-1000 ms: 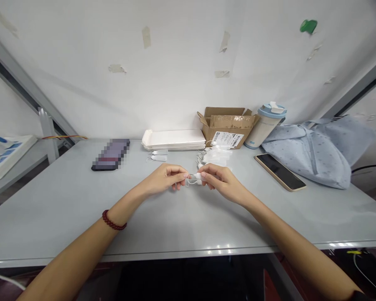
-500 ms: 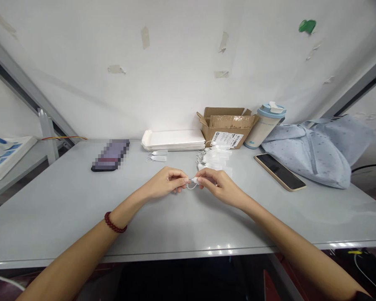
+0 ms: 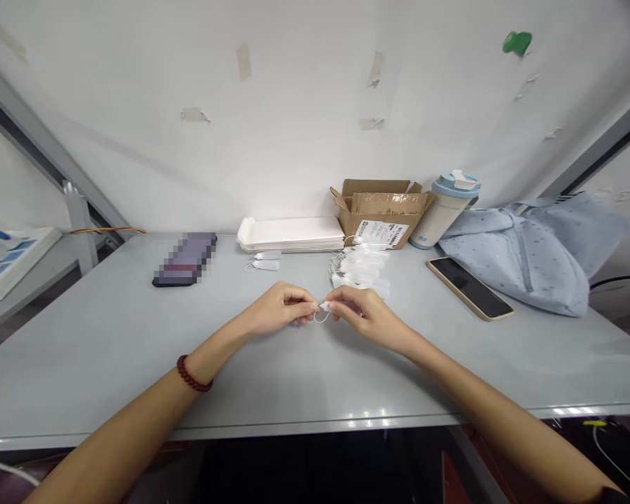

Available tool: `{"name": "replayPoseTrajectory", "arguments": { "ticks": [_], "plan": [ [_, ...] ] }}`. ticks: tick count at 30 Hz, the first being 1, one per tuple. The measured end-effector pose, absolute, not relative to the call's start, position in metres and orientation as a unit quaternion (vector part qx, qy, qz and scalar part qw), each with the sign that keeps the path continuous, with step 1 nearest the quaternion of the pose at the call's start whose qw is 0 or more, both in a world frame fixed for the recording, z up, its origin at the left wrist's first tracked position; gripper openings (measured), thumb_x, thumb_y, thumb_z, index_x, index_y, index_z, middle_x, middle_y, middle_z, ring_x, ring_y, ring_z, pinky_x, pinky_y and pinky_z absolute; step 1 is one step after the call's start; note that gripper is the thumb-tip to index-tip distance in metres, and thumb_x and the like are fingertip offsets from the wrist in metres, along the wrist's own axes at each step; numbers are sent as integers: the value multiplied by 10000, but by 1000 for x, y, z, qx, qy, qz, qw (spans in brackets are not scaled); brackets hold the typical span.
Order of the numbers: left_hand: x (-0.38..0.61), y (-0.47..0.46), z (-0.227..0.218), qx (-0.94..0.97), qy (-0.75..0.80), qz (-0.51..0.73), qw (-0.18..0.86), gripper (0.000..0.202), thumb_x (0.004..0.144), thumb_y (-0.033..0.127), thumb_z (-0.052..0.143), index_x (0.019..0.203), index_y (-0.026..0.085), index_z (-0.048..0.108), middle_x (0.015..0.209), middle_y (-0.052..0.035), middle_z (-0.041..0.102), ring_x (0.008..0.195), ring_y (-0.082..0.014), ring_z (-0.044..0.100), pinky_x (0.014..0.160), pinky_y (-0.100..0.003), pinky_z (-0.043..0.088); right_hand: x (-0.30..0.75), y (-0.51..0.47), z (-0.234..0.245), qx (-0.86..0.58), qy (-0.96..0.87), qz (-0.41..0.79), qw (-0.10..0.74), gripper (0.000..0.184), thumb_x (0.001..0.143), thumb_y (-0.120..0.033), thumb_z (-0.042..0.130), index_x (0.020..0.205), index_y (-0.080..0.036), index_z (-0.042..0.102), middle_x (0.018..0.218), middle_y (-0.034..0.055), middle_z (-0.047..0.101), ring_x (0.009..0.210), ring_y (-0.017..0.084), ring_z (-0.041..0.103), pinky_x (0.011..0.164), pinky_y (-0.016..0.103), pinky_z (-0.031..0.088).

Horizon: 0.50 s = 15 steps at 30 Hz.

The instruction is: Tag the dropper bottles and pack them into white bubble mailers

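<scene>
My right hand point(image 3: 372, 313): pinching 1 white-tipped piece point(image 3: 325, 306), probably to steady it | my left hand point(image 3: 282, 308): pinching the white loop point(image 3: 321, 322) beside that tip, likely for control | piece: between my hands | similar pieces point(image 3: 363, 257): just beyond my right hand, apparently laid for easy reach

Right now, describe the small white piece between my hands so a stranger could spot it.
On the grey table, find the open cardboard box, then the pile of translucent white pieces in front of it. Nearer you, the small white piece is pinched in your right hand, its white loop reaching your left hand. Unlike the pile's loose pieces, it is held in your fingers.
</scene>
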<state>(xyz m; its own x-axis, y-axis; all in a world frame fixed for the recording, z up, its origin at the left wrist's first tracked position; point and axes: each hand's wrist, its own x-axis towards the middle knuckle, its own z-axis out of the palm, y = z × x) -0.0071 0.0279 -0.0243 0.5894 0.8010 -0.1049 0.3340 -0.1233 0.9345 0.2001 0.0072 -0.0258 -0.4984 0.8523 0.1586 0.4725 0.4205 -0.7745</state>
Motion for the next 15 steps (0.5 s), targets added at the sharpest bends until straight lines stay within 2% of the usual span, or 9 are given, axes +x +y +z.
{"name": "replayPoseTrajectory", "arguments": {
  "ticks": [6,12,15],
  "plan": [
    [-9,28,-20,725,390,235,517,238,823,340,570,775,134,680,700,-23,614,632,-113,535,611,-237,432,201,8,-22,-415,-792,340,292,216,917,-294,470,927,-156,636,743,24,652,641,113,557,594,229,397],
    [-10,29,-13,715,392,239,528,244,754,322,639,928,158,687,827,-39,652,699,-134,551,648,-258,448,201,8,-19,-412,-789,335,310,240,920,-341,467,957,-169,631,797,36,674,668,128,567,594,239,402],
    [-11,30,-12,715,401,243,519,244,745,326,645,915,156,687,821,-42,654,700,-138,556,650,-263,450,202,9,-19,-415,-788,331,311,239,916,-342,472,955,-168,630,803,40,675,666,130,564,599,244,408]
  ]
}}
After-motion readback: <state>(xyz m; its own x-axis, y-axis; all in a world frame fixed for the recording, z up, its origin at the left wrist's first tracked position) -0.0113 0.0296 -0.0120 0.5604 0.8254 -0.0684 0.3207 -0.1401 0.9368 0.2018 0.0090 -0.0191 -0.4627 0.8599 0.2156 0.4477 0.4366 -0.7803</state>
